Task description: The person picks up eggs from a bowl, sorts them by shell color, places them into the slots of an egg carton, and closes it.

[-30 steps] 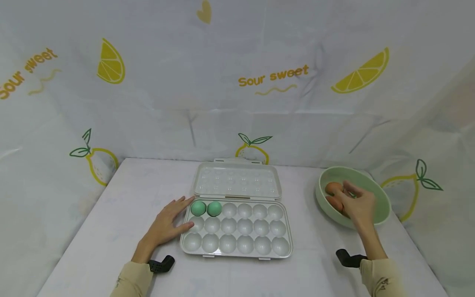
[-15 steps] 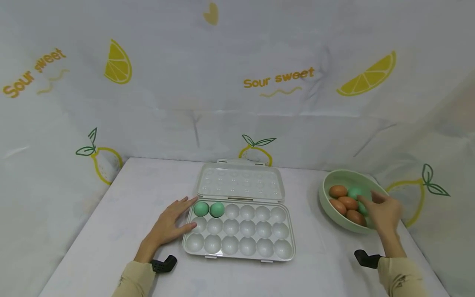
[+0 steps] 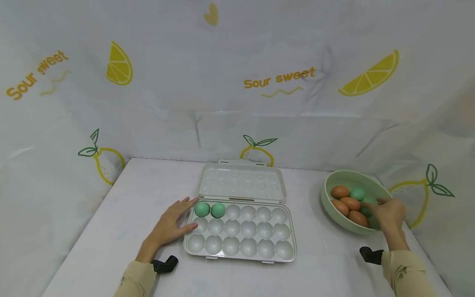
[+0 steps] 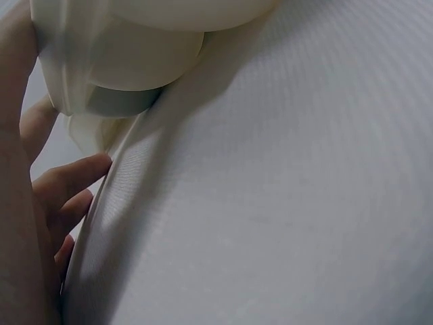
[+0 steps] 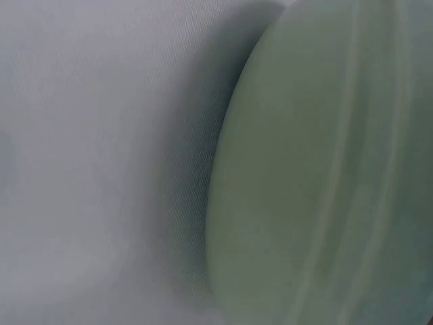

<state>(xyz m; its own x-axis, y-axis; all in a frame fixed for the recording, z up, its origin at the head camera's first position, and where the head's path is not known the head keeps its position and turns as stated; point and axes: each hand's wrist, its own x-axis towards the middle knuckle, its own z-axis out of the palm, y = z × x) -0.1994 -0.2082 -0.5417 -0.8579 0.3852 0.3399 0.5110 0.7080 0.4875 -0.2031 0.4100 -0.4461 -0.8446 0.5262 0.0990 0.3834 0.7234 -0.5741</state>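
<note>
A white egg tray lies open mid-table, its lid folded back. Two green eggs sit at the left of its far row; the other cups are empty. My left hand rests flat on the table, fingers straight against the tray's left edge. At the right stands a pale green bowl with several brown eggs and a green egg. My right hand reaches into the bowl, fingers curled over another green egg, mostly hidden.
White cloth with lemon prints covers the table and walls behind and at both sides. The bowl stands close to the right wall; in the right wrist view only the bowl's outer wall and the cloth show.
My right hand has moved right and down inside the bowl, from above the brown eggs to the green egg at the near right. The left hand has stayed put.
</note>
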